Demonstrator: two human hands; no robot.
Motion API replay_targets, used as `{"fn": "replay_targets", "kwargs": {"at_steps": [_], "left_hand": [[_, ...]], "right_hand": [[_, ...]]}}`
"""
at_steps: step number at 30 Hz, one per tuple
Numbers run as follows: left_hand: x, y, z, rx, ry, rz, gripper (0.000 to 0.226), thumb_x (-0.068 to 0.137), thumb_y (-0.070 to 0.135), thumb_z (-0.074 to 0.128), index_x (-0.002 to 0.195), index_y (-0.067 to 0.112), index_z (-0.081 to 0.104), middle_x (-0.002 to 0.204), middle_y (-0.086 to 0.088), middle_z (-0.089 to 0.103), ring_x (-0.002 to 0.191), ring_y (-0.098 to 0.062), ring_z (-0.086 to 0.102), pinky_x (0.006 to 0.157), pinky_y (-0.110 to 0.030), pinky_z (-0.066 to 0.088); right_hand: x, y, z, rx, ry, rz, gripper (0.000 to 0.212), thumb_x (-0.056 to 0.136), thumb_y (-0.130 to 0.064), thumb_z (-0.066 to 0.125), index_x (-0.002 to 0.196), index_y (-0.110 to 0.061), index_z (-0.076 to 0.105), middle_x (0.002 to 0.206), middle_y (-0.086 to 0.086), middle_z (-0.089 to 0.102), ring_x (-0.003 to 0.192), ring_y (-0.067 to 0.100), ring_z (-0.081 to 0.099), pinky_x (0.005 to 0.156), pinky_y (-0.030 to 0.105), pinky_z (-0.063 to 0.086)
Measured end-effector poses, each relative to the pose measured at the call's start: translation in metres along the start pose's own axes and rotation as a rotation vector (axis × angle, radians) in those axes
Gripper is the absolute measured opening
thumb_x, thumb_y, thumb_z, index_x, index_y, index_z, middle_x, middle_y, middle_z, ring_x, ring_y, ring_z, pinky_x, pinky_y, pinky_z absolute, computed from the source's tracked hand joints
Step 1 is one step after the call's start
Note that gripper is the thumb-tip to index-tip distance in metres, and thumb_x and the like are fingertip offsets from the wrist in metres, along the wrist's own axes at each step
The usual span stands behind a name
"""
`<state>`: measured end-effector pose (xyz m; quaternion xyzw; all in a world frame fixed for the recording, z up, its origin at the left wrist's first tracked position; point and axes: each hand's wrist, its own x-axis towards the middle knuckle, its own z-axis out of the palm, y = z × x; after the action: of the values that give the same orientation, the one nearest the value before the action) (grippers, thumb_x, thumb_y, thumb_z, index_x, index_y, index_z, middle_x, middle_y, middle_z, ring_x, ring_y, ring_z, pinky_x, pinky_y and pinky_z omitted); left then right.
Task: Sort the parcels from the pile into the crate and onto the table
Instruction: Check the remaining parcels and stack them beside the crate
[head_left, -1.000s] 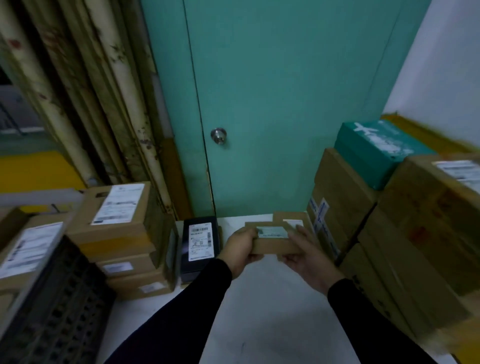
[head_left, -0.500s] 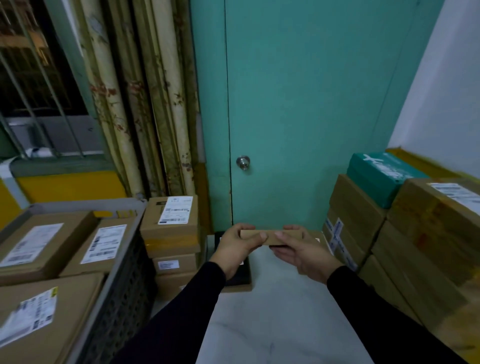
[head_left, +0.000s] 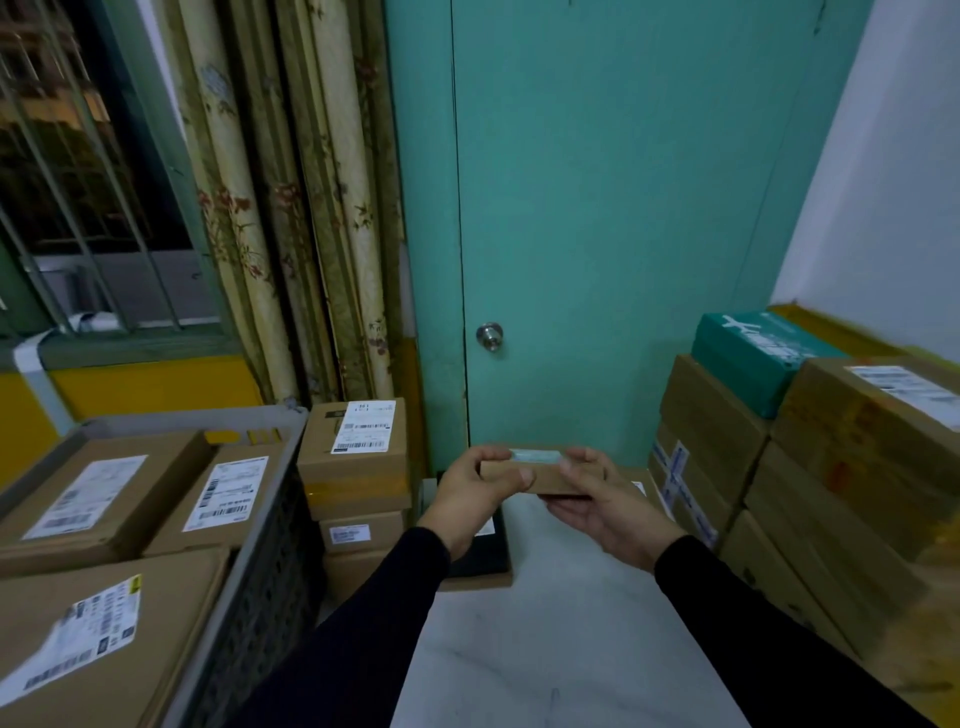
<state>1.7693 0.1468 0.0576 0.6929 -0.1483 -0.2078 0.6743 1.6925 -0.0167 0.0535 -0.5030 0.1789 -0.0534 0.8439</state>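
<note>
A small flat cardboard parcel (head_left: 545, 475) with a pale label on its top hangs above the white table (head_left: 545, 649). My left hand (head_left: 470, 493) grips its left end, thumb on the near side. My right hand (head_left: 602, 499) holds its right end from below, fingers curled over the top. The grey crate (head_left: 249, 587) at the left holds three labelled brown boxes (head_left: 104, 499). The pile of brown parcels (head_left: 831, 493) rises at the right, with a teal box (head_left: 753, 358) on top.
A stack of three labelled boxes (head_left: 356, 462) stands between the crate and a black box (head_left: 483, 556) lying on the table. Behind are a teal door (head_left: 597, 234) with a knob, curtains (head_left: 291, 208) and a barred window at the left.
The view has tilted up and swung left, so more of the crate shows. Both hands have kept hold of the small parcel and turned it so its labelled top shows again.
</note>
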Motion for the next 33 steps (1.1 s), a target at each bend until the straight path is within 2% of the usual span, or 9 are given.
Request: {"fn": "replay_targets", "kwargs": {"at_steps": [3,6,10,13,16,18,22,26,33], "left_hand": [[-0.002,0.005,0.000,-0.092,-0.009,-0.064,0.033,0.095,0.033,0.069,0.113,0.007,0.062,0.121,-0.013,0.066,0.107,-0.023,0.064,0.086,-0.028,0.058],[-0.002,0.007,0.000,-0.101,0.055,-0.082,0.033,0.101,0.024,0.061,0.130,0.010,0.055,0.124,-0.011,0.063,0.101,-0.018,0.064,0.079,-0.024,0.057],[0.002,0.005,-0.006,-0.251,0.030,-0.183,0.080,0.091,0.001,0.069,0.157,0.017,0.024,0.110,-0.006,0.068,0.100,-0.026,0.072,0.088,-0.037,0.060],[0.002,0.010,-0.008,-0.293,-0.019,-0.204,0.059,0.090,0.000,0.071,0.141,0.010,0.045,0.107,-0.009,0.075,0.091,-0.025,0.076,0.077,-0.037,0.063],[0.000,0.007,-0.003,-0.225,-0.057,-0.147,0.040,0.091,0.015,0.074,0.128,0.017,0.058,0.109,-0.006,0.077,0.096,-0.024,0.076,0.083,-0.039,0.062],[-0.001,0.006,-0.001,-0.184,-0.045,-0.109,0.037,0.093,0.021,0.073,0.126,0.022,0.058,0.110,-0.003,0.077,0.095,-0.021,0.076,0.081,-0.036,0.062],[-0.006,0.004,-0.001,-0.116,-0.037,-0.064,0.033,0.094,0.026,0.071,0.122,0.025,0.054,0.111,0.000,0.076,0.093,-0.015,0.076,0.070,-0.026,0.060],[-0.010,0.003,-0.002,-0.020,-0.014,-0.027,0.030,0.095,0.030,0.070,0.118,0.029,0.052,0.108,0.005,0.073,0.087,-0.009,0.075,0.066,-0.019,0.058],[-0.010,-0.004,-0.001,-0.037,0.006,-0.054,0.029,0.095,0.026,0.070,0.117,0.032,0.053,0.114,-0.001,0.074,0.093,-0.016,0.076,0.082,-0.037,0.063]], "right_hand": [[0.002,-0.003,-0.002,0.107,0.070,0.051,0.032,0.095,-0.037,0.064,0.117,-0.014,0.061,0.125,0.018,0.063,0.105,0.028,0.066,0.079,0.037,0.061],[0.006,-0.001,-0.004,-0.011,0.063,0.012,0.023,0.101,-0.017,0.057,0.123,-0.021,0.061,0.127,0.016,0.067,0.100,0.022,0.065,0.076,0.035,0.057],[0.004,0.000,-0.012,-0.086,-0.043,-0.042,0.079,0.097,0.008,0.051,0.152,-0.044,0.031,0.116,0.005,0.075,0.100,0.027,0.070,0.077,0.037,0.057],[0.004,-0.001,-0.013,-0.142,-0.131,-0.037,0.100,0.091,0.011,0.059,0.156,-0.047,0.011,0.111,0.006,0.077,0.106,0.032,0.072,0.084,0.042,0.061],[0.005,-0.002,-0.003,-0.213,-0.123,-0.033,0.075,0.082,-0.004,0.074,0.147,-0.022,0.040,0.118,0.007,0.075,0.107,0.031,0.072,0.090,0.047,0.060],[0.007,-0.001,0.002,-0.220,-0.064,-0.048,0.066,0.080,-0.017,0.076,0.140,-0.015,0.049,0.119,0.010,0.074,0.107,0.031,0.073,0.094,0.050,0.057],[0.012,0.002,0.002,-0.199,-0.020,-0.097,0.050,0.090,-0.019,0.072,0.136,-0.014,0.053,0.120,0.011,0.074,0.108,0.032,0.072,0.099,0.055,0.054],[0.015,0.008,0.000,-0.223,-0.022,-0.100,0.046,0.091,-0.017,0.071,0.135,-0.013,0.055,0.119,0.012,0.074,0.107,0.032,0.073,0.094,0.051,0.058],[0.019,0.018,-0.001,-0.194,0.013,-0.089,0.042,0.093,-0.014,0.070,0.132,-0.012,0.057,0.116,0.011,0.075,0.104,0.031,0.074,0.088,0.046,0.060]]}}
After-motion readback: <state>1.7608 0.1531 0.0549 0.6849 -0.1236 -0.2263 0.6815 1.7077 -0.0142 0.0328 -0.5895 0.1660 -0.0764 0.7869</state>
